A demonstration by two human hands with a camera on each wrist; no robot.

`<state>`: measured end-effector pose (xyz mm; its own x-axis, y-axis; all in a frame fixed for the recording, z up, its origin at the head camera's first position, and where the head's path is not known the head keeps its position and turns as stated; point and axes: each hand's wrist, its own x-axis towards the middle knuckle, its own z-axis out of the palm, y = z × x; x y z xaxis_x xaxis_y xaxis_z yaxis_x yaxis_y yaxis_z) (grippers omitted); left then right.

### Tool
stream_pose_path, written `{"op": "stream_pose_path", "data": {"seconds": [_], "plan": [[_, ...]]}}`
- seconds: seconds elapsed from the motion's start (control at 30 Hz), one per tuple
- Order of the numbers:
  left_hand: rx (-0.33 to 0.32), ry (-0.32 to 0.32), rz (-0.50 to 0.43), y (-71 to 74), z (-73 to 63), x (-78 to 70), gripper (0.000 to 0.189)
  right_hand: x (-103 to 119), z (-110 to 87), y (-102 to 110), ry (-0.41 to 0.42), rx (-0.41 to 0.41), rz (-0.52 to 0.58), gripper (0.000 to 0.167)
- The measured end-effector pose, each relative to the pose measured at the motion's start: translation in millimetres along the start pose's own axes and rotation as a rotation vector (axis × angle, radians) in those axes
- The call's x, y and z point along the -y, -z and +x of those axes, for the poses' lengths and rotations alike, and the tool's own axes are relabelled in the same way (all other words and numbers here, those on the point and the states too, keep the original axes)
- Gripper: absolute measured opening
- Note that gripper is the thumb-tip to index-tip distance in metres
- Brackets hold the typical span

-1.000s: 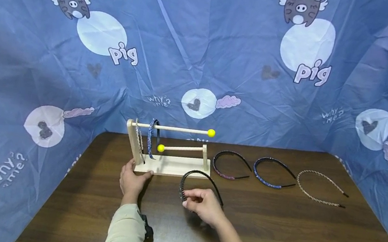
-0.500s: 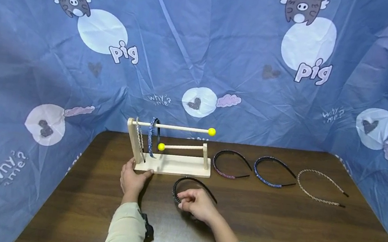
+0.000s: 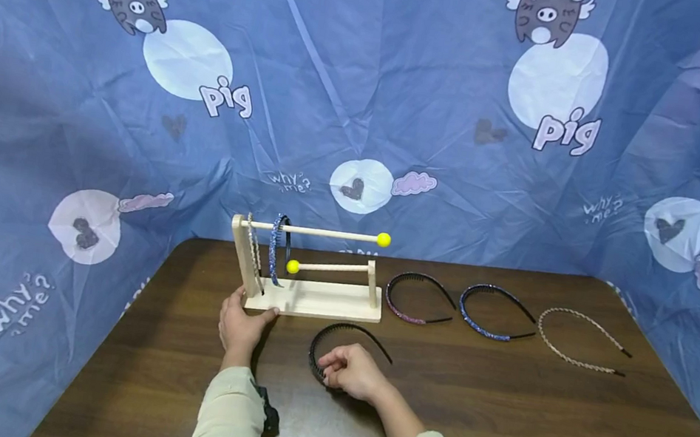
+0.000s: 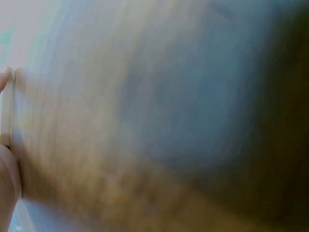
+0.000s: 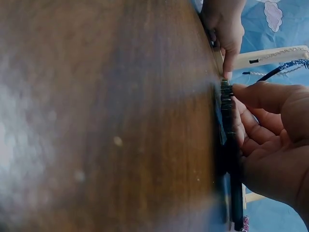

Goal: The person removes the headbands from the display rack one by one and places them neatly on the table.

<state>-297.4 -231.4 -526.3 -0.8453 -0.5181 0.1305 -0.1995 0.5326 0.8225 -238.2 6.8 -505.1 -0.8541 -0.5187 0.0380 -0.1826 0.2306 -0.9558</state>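
Note:
My left hand (image 3: 243,327) holds the front left corner of a wooden headband stand (image 3: 328,301), thumb along the base's front edge. On the stand's long upper rod hang a pale braided headband (image 3: 254,246) and a glittery blue headband (image 3: 275,249). In front of the stand, my right hand (image 3: 355,372) pinches one side of a black toothed headband (image 3: 323,334), which is low over or on the table; which one I cannot tell. The right wrist view shows thumb and fingers at the teeth of the black headband (image 5: 227,106). Only edges of the left hand (image 4: 7,183) show in the left wrist view.
Right of the stand lie a purple-pink headband (image 3: 403,318), a blue headband (image 3: 482,332) and a tan braided headband (image 3: 572,360). A short lower rod (image 3: 332,268) on the stand ends in a yellow ball. Blue printed cloth (image 3: 366,101) surrounds the brown table (image 3: 529,423).
My right hand has brought the black headband a little left and down, toward the table, mostly in the first half second. The left hand stays at the stand.

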Motion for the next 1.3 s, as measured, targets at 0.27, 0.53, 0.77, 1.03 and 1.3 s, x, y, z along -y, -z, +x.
{"op": "stream_pose_path", "data": {"seconds": [0.27, 0.53, 0.77, 1.03, 1.3], "plan": [[-0.02, -0.005, -0.012, 1.8, 0.5, 0.1, 0.084, 0.6, 2.9, 1.5, 0.014, 0.014, -0.006, 0.025], [-0.018, -0.007, -0.015, 2.5, 3.7, -1.2, 0.084, 41.8, 7.7, 15.2, 0.137, -0.051, 0.008, 0.027], [-0.021, -0.025, -0.018, 2.6, 2.6, -1.7, 0.084, 43.6, 32.7, 22.6, 0.199, -0.055, 0.009, 0.033], [-0.008, -0.016, -0.01, -1.2, -0.4, 1.8, 0.085, 50.4, 46.6, 20.2, 0.217, -0.053, 0.046, 0.04], [-0.022, -0.027, -0.011, -1.8, -1.2, 2.8, 0.083, 85.8, 53.9, 15.7, 0.237, -0.046, 0.111, 0.048]]}}
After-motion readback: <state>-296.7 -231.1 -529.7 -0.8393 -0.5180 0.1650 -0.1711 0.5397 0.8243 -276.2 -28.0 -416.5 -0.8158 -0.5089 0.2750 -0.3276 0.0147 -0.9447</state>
